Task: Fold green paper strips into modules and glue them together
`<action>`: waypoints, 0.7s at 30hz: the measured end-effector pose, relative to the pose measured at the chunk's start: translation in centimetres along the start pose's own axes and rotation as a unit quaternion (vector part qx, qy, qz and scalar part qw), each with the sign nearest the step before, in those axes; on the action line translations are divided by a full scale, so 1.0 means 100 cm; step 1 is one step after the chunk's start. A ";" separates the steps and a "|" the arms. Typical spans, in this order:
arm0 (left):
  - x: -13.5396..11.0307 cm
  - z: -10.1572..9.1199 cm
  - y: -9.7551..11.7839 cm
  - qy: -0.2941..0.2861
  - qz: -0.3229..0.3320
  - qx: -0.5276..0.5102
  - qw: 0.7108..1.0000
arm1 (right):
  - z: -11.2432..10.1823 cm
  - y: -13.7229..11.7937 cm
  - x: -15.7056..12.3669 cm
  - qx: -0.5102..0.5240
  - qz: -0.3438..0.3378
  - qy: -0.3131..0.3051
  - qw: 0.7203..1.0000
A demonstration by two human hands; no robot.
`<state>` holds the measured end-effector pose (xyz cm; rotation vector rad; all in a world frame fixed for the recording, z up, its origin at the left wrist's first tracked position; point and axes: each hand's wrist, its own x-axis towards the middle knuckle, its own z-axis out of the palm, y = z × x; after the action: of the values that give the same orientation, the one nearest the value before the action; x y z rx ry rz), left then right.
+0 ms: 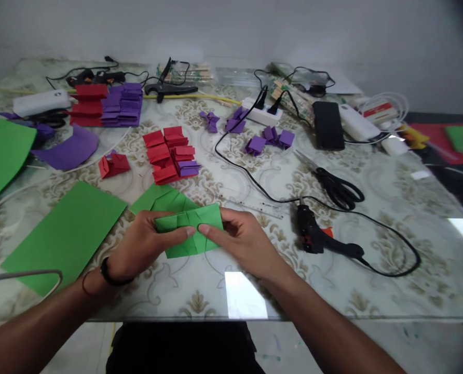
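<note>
A piece of green paper (192, 231) with crease lines is held between my two hands above the near part of the table. My left hand (148, 241) grips its left side, where a flap is folded over, thumb on top. On the right side my right hand (247, 239) pinches it, its thumb close to the left one; the other fingers are behind the paper. Just beyond lies another creased green paper (163, 200), partly covered by the held piece. A flat green sheet (68, 228) rests left of my left hand.
Red folded-paper blocks (165, 156) and purple folded pieces (270, 137) lie farther back. On the right are black-handled scissors (338, 189) and a glue gun (313, 234) with its looping cord. Behind stand a power strip (262, 111), a black phone-like slab (328, 124) and pliers-like black tool (169, 89).
</note>
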<state>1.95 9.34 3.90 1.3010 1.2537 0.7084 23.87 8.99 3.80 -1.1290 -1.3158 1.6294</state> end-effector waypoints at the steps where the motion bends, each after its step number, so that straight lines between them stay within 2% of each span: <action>1: 0.001 -0.001 0.000 -0.007 -0.015 -0.004 1.000 | 0.000 0.000 0.000 -0.011 -0.004 0.002 1.000; 3: 0.003 -0.002 0.000 -0.009 -0.030 -0.003 1.000 | -0.001 -0.001 0.000 -0.031 -0.006 0.001 0.999; 10: 0.006 -0.005 0.006 0.005 0.016 -0.022 1.000 | -0.003 -0.003 0.002 -0.055 0.011 -0.009 0.998; 13: 0.009 -0.007 0.007 -0.030 0.023 0.009 0.999 | -0.005 0.000 0.003 -0.075 0.010 -0.017 0.997; 18: 0.012 -0.008 0.008 -0.116 0.041 0.140 0.983 | -0.011 -0.002 0.003 -0.166 -0.003 -0.014 0.986; 21: 0.011 -0.008 0.008 -0.134 0.053 0.155 0.977 | -0.019 -0.005 0.003 -0.161 0.002 -0.063 0.985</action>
<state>1.68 10.77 4.48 1.6699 1.1076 0.4004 25.60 10.01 4.09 -1.2301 -1.7067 1.5470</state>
